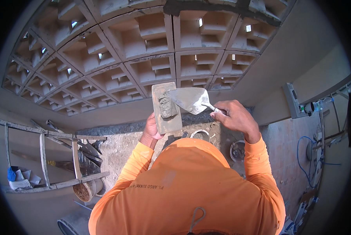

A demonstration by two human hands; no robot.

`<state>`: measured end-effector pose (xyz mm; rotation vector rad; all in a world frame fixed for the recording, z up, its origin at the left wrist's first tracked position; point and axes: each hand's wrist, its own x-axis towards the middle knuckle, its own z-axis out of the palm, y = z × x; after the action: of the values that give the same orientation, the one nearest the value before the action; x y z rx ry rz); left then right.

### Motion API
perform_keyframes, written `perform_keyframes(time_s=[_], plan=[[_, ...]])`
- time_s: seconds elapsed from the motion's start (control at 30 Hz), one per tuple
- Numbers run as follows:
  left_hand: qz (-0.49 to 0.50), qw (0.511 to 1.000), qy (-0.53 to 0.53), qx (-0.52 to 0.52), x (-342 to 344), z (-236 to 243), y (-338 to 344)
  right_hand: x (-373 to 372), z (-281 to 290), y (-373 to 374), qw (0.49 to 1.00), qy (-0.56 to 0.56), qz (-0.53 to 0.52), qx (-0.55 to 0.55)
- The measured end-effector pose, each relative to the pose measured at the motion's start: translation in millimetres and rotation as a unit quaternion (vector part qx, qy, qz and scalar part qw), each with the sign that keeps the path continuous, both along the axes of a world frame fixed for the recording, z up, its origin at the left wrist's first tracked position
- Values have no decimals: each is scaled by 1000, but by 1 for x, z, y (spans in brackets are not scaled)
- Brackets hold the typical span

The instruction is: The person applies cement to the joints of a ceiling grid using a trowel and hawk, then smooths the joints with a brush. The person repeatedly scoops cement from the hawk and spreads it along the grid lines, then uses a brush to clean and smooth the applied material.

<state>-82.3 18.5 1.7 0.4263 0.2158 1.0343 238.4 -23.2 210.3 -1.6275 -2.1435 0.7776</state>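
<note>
My left hand (152, 127) grips a flat rectangular plastering float (170, 125) from beneath, its fingers mostly hidden behind the board. A lump of wet grey mortar (167, 107) sits on the float's upturned face. My right hand (235, 116) is closed round the handle of a pointing trowel (189, 98). The trowel's blade points left, and its tip reaches over the float at the mortar; whether it presses into the lump I cannot tell. Both tools are held up in front of a wall of patterned breeze blocks (175, 51).
Fresh dark mortar (206, 7) runs along a joint high in the block wall. A wooden ladder (42, 156) stands at the left, near a bucket (90, 190). More buckets, a round one (200, 135) and a dark-filled one (237, 150), stand on the floor. A blue hose (301, 156) curls at the right.
</note>
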Motion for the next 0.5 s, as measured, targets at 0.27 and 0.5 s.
perform_keyframes(time_s=[0.27,0.5], plan=[[21,998,50,25,-5,16,1,-19,-4,-8,959,-70,-100,256],[60,998,28,8,-22,11,-11,-32,-49,40,902,110,-190,372]])
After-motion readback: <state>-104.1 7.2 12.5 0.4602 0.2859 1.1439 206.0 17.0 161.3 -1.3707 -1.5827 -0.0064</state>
